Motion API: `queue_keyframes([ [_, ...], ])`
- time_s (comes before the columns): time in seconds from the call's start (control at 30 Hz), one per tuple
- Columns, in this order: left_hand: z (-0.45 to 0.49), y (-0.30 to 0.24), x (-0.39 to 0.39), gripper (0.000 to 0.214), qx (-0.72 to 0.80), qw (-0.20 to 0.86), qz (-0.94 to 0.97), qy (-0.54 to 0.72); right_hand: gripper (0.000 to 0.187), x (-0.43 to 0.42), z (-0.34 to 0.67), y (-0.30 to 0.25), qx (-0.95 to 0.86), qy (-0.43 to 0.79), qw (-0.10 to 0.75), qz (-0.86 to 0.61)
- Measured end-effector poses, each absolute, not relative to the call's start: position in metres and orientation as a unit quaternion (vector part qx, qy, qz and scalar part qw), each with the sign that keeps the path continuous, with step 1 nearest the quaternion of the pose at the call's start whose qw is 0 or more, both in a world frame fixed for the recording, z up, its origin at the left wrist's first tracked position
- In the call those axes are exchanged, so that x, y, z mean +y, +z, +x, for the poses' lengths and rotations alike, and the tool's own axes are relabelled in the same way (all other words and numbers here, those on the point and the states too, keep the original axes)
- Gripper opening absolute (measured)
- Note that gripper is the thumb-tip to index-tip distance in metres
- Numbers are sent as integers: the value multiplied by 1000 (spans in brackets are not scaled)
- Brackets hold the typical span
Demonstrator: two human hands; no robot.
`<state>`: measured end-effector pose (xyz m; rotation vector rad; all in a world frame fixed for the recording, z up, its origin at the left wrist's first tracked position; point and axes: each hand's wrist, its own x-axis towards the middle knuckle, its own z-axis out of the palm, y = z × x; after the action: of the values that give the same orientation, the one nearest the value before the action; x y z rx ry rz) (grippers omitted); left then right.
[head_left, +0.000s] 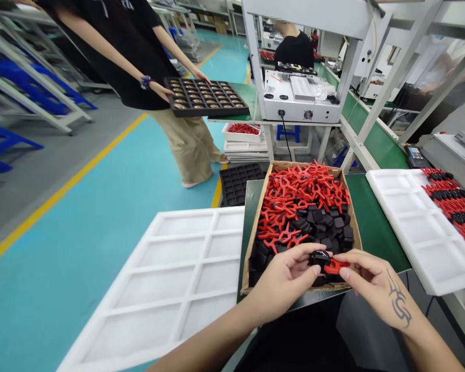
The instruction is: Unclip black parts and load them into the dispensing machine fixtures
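Note:
Above the near edge of a cardboard box [251, 227], my left hand [284, 276] is closed on a glossy black rounded piece [319, 258]. My right hand [366, 268] pinches a red plastic clamp [336, 265] against that piece's right side; whether the two are joined I cannot tell. Inside the box lie many loose red clamps [294, 191], heaped towards the back. Black square pieces [325, 222] fill the nearer part, some of them hidden under my hands.
A white divided foam tray [197, 268] lies to the left. Another white tray [422, 222], with rows of red and black clamps [453, 201], is at right. A person [139, 51] at the left holds a black compartment tray [205, 109]. A white machine [302, 103] stands behind the box.

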<state>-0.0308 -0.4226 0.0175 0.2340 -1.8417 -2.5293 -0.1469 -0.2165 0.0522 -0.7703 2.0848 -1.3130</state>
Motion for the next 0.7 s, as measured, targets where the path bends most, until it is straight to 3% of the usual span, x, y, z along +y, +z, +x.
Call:
queue_keyframes([
  [0.1, -34, 30, -440, 46, -698, 20, 34, -715, 33, -201, -145, 45, 776, -510, 265, -262],
  [0.23, -59, 43, -486, 26, -881, 211, 39, -422, 39, -180, -149, 36, 788, -530, 221, -222],
  [0.3, -75, 47, -510, 23, -913, 253, 42, -318, 40, -173, -151, 32, 786, -542, 213, -209],
  [0.53, -116, 42, -533, 14, -962, 171, -22, -210, 42, -168, -152, 29, 772, -576, 194, -185],
  [0.7, -145, 42, -521, 13, -974, 174, -31, -140, 45, -169, -152, 32, 767, -585, 201, -173],
])
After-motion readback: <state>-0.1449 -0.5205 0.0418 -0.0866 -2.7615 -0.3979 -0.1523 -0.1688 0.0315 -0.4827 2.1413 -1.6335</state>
